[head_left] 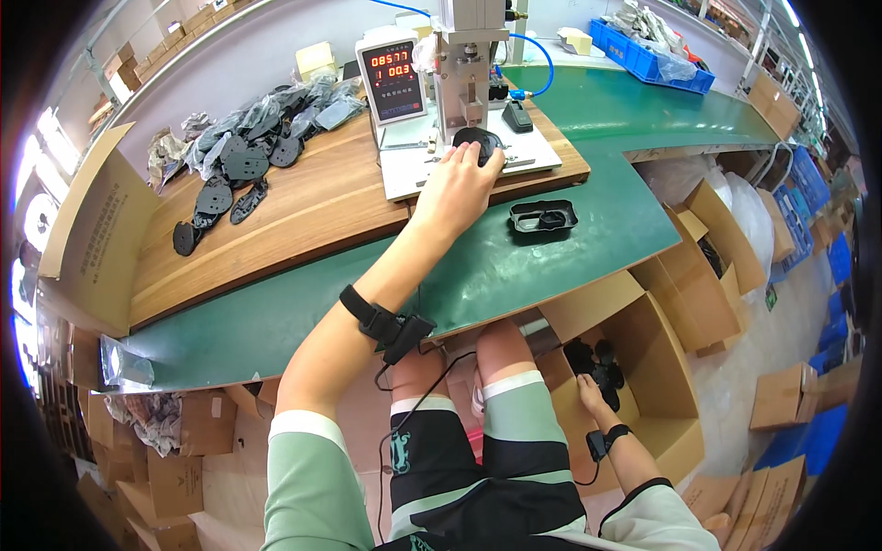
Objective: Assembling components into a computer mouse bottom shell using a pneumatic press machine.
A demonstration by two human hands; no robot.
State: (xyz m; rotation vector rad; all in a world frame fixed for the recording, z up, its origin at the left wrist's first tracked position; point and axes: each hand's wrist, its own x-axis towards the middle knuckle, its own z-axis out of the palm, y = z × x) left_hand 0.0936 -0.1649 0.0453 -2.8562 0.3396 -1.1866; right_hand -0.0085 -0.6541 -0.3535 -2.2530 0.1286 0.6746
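Note:
My left hand reaches up to the bench-top press. Its fingers are closed on a rounded black plastic part on the white base plate, under the press head. Down at the right, my right hand is inside an open cardboard box, its fingers drawn together against black plastic parts; the fingertips are partly hidden. A black plastic tray-like shell lies on the green tabletop, right of my left forearm.
A control box with a lit red display stands left of the press. Black flat parts and grey plastic bags are heaped on the wooden board. A blue crate sits far right; several cardboard boxes surround the bench.

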